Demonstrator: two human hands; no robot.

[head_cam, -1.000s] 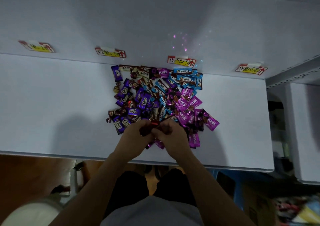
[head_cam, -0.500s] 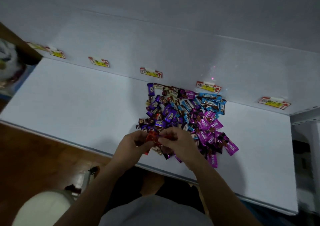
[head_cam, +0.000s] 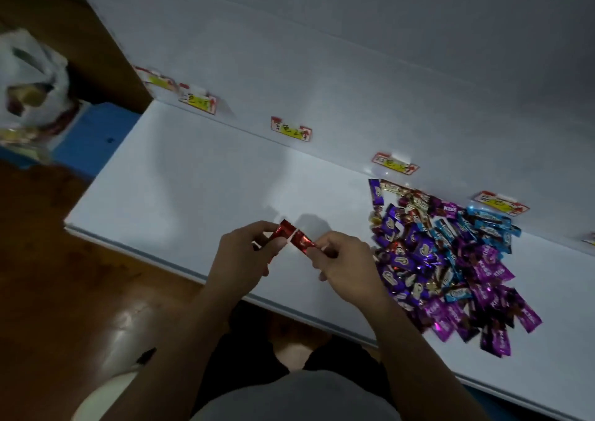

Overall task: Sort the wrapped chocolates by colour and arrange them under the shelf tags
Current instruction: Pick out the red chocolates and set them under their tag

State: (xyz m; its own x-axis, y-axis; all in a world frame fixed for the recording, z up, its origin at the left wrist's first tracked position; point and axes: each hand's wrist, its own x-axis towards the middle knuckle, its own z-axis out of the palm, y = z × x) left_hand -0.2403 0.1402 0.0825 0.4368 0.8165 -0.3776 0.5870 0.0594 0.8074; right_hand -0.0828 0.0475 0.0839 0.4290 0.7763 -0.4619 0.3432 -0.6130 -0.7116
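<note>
Over the white shelf (head_cam: 193, 179), just left of the mixed pile (head_cam: 450, 259): pinching one red chocolate (head_cam: 283, 231) at its lower end with left hand (head_cam: 244, 256), fingers curled; gripping a second red chocolate (head_cam: 301, 242) with right hand (head_cam: 347, 267), wrappers' upper ends almost touching, sticking up past the fingertips.

head view looks steeply down, close over the white shelf (head_cam: 199, 188).

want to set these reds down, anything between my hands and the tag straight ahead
Nothing visible. The shelf is bare from the red chocolates in the left hand and right hand to that tag; the pile lies to the right.
</note>
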